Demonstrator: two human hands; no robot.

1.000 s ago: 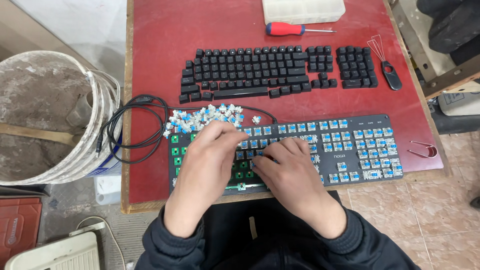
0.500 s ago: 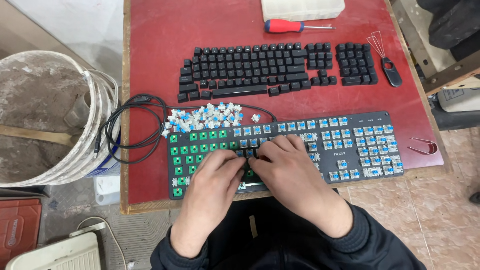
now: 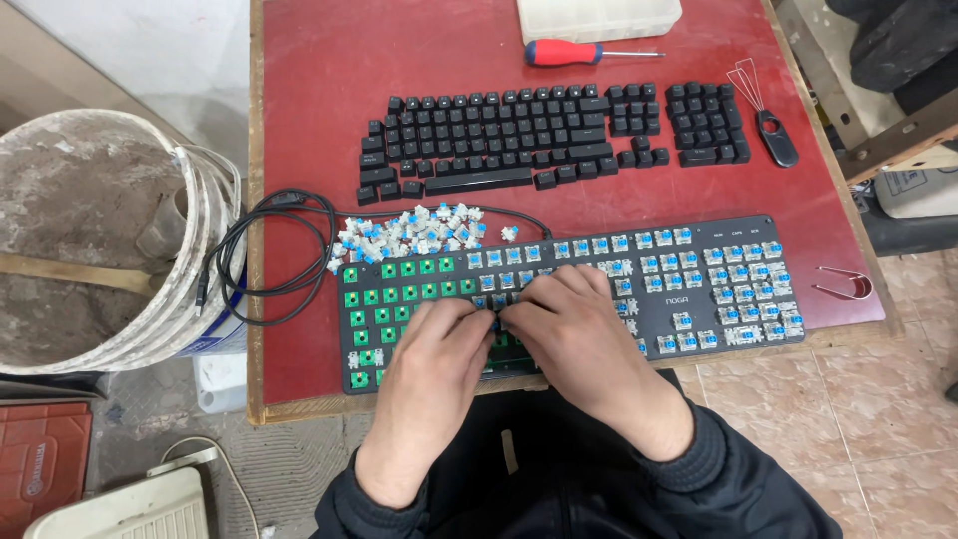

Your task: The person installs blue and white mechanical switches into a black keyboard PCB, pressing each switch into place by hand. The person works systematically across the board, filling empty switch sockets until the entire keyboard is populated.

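Observation:
A black keyboard base (image 3: 718, 265) lies at the near edge of a red table (image 3: 309, 100). Its keycaps are off: blue switches remain on the right, bare green sockets (image 3: 384, 294) show on the left. My left hand (image 3: 439, 349) and my right hand (image 3: 577, 329) rest on its middle, fingers curled down and fingertips meeting over one spot. What they pinch is hidden. A pile of loose blue switches (image 3: 409, 235) lies just beyond the board's left end.
Black keycaps (image 3: 499, 140) are laid out in keyboard order farther back, beside a wire keycap puller (image 3: 768, 125). A red-handled screwdriver (image 3: 569, 52) and a plastic box (image 3: 599, 15) lie at the far edge, red tweezers (image 3: 843, 287) at right. A coiled cable (image 3: 269, 250) and a dirty bucket (image 3: 90, 240) are at left.
My left hand has come back from the pile of loose switches to the middle of the board, uncovering the green sockets. My right hand stayed on the board.

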